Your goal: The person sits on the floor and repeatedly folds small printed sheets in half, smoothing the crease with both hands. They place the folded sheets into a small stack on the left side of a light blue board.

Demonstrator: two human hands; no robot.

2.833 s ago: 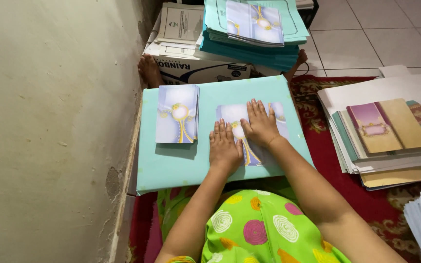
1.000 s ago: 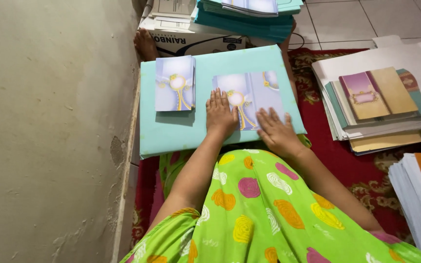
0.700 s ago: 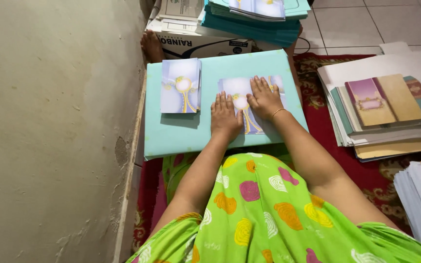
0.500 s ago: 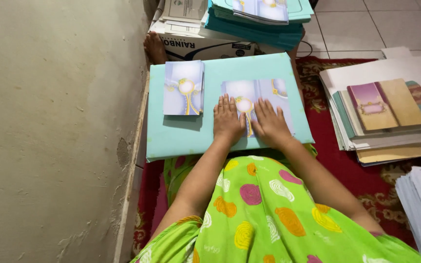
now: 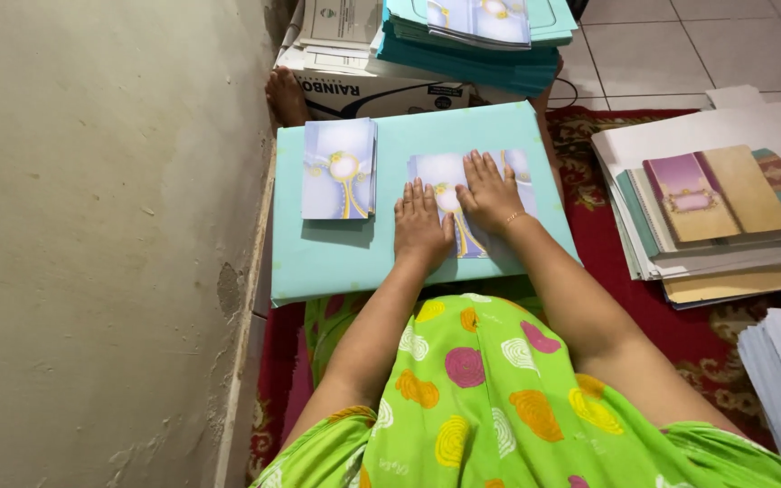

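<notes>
Since before, right hand [image 5: 492, 192] slid up; both flat, grasping nothing, two hands on one card [image 5: 463, 215].

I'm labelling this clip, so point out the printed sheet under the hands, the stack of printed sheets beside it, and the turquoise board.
printed sheet [image 5: 443, 168], head view, bare upper left corner.
stack of printed sheets [image 5: 339, 169], head view, top sheet's middle.
turquoise board [image 5: 336, 258], head view, bare lower left area.

Both hands [image 5: 454, 212] flat on lilac printed sheet [image 5: 463, 181]
</notes>
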